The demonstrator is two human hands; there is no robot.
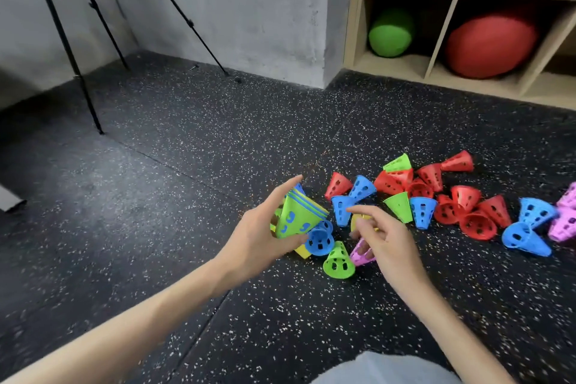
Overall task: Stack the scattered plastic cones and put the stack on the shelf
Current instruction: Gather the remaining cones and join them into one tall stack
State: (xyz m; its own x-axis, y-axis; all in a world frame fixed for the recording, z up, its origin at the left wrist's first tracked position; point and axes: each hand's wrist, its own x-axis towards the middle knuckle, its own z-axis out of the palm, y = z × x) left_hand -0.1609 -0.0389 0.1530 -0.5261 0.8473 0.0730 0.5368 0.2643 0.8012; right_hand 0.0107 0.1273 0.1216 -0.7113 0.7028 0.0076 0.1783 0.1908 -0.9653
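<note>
Left hand (265,227) gripping nested stack of perforated plastic cones (297,217) — tilted, rims up-right. Right hand (378,235) loosely open, empty, over pink perforated cone (361,254) — nearest loose piece, on floor.

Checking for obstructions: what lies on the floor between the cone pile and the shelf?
Nothing: in the head view, the speckled floor between the scattered cones and the shelf is bare.
</note>
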